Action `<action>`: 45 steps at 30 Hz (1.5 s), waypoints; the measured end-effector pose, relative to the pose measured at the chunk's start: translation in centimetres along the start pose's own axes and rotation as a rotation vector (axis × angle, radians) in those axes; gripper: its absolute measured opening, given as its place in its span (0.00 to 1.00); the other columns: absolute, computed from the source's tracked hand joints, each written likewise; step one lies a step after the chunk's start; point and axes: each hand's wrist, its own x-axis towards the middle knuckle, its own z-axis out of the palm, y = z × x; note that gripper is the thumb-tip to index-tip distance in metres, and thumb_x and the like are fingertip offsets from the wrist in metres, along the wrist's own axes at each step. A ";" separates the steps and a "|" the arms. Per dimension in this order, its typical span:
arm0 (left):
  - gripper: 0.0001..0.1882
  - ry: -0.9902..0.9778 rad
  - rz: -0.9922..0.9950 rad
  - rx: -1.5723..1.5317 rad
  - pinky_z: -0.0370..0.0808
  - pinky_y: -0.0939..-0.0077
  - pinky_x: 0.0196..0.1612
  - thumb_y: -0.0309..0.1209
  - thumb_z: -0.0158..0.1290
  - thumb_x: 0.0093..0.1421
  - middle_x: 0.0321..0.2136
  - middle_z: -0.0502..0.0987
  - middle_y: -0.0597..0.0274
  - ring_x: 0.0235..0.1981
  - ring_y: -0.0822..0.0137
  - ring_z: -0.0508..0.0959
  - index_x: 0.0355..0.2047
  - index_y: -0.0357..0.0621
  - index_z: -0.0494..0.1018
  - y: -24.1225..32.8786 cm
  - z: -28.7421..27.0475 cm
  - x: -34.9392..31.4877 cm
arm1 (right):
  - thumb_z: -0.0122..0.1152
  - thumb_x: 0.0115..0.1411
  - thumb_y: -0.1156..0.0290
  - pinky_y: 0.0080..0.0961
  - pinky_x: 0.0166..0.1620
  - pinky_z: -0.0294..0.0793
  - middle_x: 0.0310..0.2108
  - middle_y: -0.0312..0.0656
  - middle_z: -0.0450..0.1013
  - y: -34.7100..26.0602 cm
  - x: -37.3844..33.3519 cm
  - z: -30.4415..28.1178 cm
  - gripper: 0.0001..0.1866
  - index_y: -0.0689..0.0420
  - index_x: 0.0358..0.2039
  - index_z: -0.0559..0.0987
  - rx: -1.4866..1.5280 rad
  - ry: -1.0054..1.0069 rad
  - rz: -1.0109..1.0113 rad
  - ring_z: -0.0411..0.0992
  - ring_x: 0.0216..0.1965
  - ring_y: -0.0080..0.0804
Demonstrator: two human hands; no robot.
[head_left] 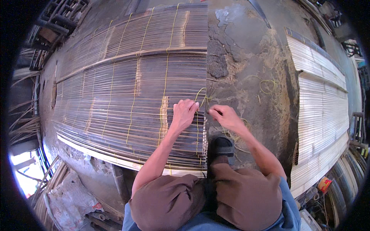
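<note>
The person squats at the right-hand edge of a large mat of dark bamboo slats spread flat on the bare earth floor. The left hand rests on the slats just inside that edge, fingers curled down onto the wood and against a strand of thin yellow twine that loops up beside the knuckles. The right hand hovers just off the edge, over the dirt, its fingers pinched narrow on what looks like the same twine (the strand itself is too fine to follow between the 2 hands).

The mat looks broad and awkward rather than heavy: each slat is thin, stiff along its length and probably light, while the whole sheet should flex across the rows of twine that run through it. The slat ends at the edge look splintery, so a flat press from above, as the left hand gives, seems safer than gripping the tips. The twine is soft, limp and slim, likely to slip unless pinched hard or wrapped round a finger, and it is best taken close to the slat it binds.

A sandalled foot stands beside the mat edge below the right hand. Loose scraps of yellow twine lie on the dirt, and a 2nd, paler slat mat lies well apart to the right.
</note>
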 end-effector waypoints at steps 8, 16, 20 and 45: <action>0.12 0.002 -0.002 0.061 0.70 0.53 0.36 0.34 0.51 0.65 0.26 0.75 0.50 0.32 0.47 0.74 0.28 0.38 0.76 -0.5 0.5 0.3 | 0.55 0.68 0.65 0.26 0.45 0.73 0.38 0.42 0.80 -1.7 4.5 1.8 0.16 0.58 0.53 0.78 0.222 0.081 -0.220 0.74 0.37 0.25; 0.10 0.053 0.030 0.028 0.70 0.53 0.34 0.33 0.55 0.61 0.25 0.75 0.49 0.31 0.47 0.74 0.30 0.38 0.75 -0.4 0.6 0.4 | 0.60 0.65 0.61 0.32 0.40 0.73 0.31 0.43 0.78 -2.8 6.1 1.6 0.15 0.60 0.43 0.79 0.120 0.099 -0.204 0.75 0.35 0.36; 0.10 -0.038 0.058 0.094 0.68 0.55 0.35 0.36 0.58 0.58 0.26 0.76 0.55 0.31 0.52 0.73 0.31 0.42 0.76 0.4 -0.3 -0.1 | 0.59 0.64 0.59 0.45 0.34 0.71 0.29 0.55 0.75 -2.6 5.6 1.4 0.15 0.60 0.35 0.76 -0.164 0.312 -0.153 0.74 0.33 0.58; 0.05 0.270 0.125 0.133 0.66 0.60 0.44 0.30 0.54 0.63 0.32 0.76 0.62 0.38 0.56 0.73 0.31 0.43 0.75 1.4 1.1 -1.2 | 0.56 0.63 0.65 0.45 0.32 0.70 0.22 0.53 0.73 1.9 1.4 4.2 0.12 0.61 0.29 0.72 -0.054 0.446 0.023 0.73 0.26 0.56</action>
